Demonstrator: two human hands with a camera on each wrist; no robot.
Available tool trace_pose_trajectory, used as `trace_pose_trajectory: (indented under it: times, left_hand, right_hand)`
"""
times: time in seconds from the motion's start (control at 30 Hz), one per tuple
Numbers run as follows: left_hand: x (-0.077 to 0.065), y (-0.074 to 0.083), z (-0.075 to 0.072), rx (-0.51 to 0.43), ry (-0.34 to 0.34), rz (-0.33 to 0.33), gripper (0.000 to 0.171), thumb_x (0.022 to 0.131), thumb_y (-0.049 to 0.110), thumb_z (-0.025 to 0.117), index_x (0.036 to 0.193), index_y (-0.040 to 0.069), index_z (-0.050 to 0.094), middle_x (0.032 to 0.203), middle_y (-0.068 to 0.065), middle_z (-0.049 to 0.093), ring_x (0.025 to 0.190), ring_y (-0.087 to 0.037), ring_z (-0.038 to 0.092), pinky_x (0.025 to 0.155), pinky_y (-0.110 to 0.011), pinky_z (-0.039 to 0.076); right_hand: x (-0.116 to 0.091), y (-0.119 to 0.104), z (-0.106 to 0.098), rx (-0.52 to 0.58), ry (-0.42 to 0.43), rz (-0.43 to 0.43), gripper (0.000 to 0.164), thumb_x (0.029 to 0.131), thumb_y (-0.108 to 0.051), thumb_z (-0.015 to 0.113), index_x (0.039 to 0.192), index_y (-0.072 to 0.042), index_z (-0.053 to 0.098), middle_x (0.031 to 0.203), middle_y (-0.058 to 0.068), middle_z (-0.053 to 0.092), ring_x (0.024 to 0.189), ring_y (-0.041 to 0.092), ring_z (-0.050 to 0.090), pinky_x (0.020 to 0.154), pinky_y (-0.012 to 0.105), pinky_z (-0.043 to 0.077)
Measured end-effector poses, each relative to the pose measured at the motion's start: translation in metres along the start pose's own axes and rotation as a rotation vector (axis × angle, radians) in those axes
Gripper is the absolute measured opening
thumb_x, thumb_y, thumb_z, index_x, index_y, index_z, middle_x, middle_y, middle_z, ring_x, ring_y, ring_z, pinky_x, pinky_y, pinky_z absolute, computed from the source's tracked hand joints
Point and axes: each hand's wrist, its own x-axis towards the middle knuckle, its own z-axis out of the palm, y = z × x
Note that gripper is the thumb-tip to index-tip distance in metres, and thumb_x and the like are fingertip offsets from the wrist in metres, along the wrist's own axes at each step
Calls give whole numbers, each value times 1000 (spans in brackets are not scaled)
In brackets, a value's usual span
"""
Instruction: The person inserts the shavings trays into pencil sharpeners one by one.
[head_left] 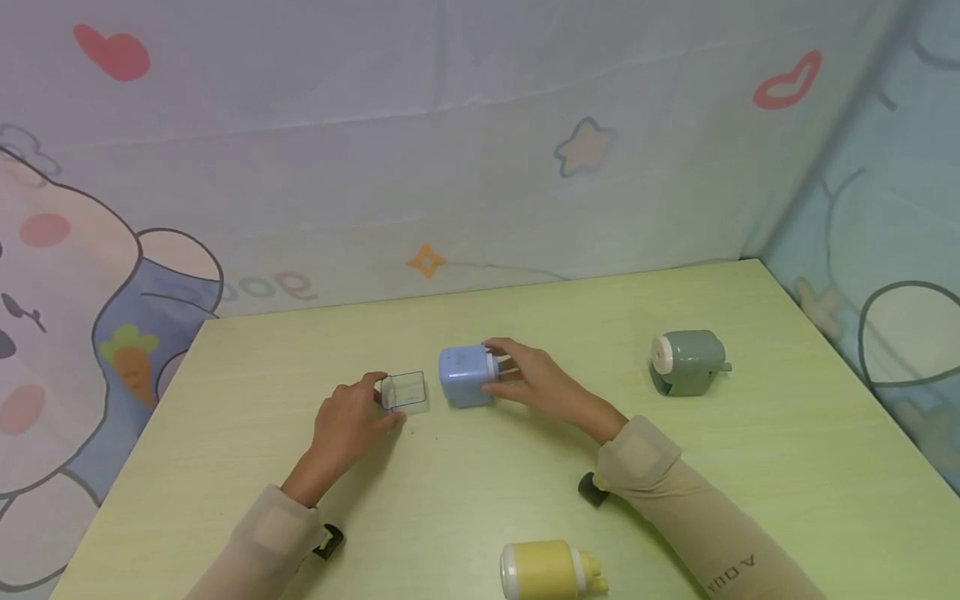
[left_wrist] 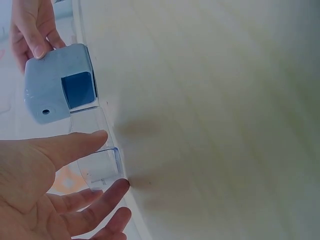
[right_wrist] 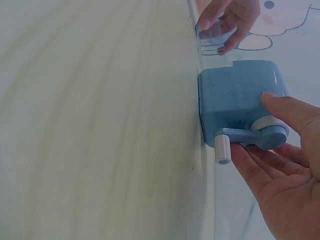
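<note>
A blue hand-crank pencil sharpener (head_left: pixel 467 379) stands near the middle of the table. My right hand (head_left: pixel 546 385) holds its crank end, thumb on one side and fingers on the other. The blue crank arm with its pale knob (right_wrist: pixel 223 150) shows in the right wrist view. To the left, my left hand (head_left: pixel 348 427) grips a clear plastic shavings drawer (head_left: pixel 406 390) between thumb and fingers. Its other end points toward the sharpener. In the left wrist view, the sharpener's front has a small pencil hole (left_wrist: pixel 46 111) and an open drawer slot (left_wrist: pixel 79 91).
A green crank sharpener (head_left: pixel 688 363) stands at the right on the pale yellow-green table (head_left: pixel 480 475). Closer to me lies a yellow sharpener (head_left: pixel 542 571), cut off by the frame's lower edge. Behind the table hangs a printed cloth (head_left: pixel 480 183). Small dark specks lie near the drawer.
</note>
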Motion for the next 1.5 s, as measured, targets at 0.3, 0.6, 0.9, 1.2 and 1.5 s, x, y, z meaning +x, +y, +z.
trace_pose_trajectory:
  times: [0.3, 0.6, 0.9, 1.2, 1.5]
  left_hand:
    - [2, 6, 0, -5, -12, -9, 62, 74, 36, 73, 123, 6, 50, 88, -1, 64, 73, -21, 52, 58, -36, 42]
    - [3, 11, 4, 0, -4, -6, 64, 73, 38, 74, 123, 6, 50, 88, 0, 64, 73, -21, 52, 58, -36, 43]
    - [4, 13, 6, -2, -5, 4, 64, 73, 38, 74, 124, 8, 49, 88, 2, 64, 75, -21, 52, 60, -37, 44]
    - [6, 13, 7, 2, -3, 13, 64, 73, 40, 74, 123, 8, 50, 88, 4, 64, 77, -22, 53, 62, -38, 44]
    - [6, 15, 9, -28, -8, 15, 63, 74, 40, 73, 124, 8, 50, 90, 4, 64, 80, -24, 53, 64, -39, 44]
  right_hand:
    - [1, 1, -1, -8, 6, 10, 56, 83, -17, 67, 131, -6, 39, 121, 9, 49, 99, 23, 54, 82, 35, 46]
    - [1, 2, 0, 1, 1, -13, 56, 83, -16, 67, 130, -5, 39, 121, 11, 49, 99, 24, 54, 82, 39, 46]
    - [0, 1, 0, 8, -4, -4, 56, 84, -14, 66, 130, -4, 38, 121, 12, 49, 100, 24, 54, 83, 40, 45]
    - [0, 0, 0, 8, 1, -10, 56, 83, -14, 67, 131, -4, 38, 121, 11, 49, 100, 25, 54, 82, 40, 45]
    - [-1, 1, 1, 1, 1, -7, 57, 83, -14, 66, 131, -3, 38, 122, 11, 49, 100, 23, 54, 82, 36, 46]
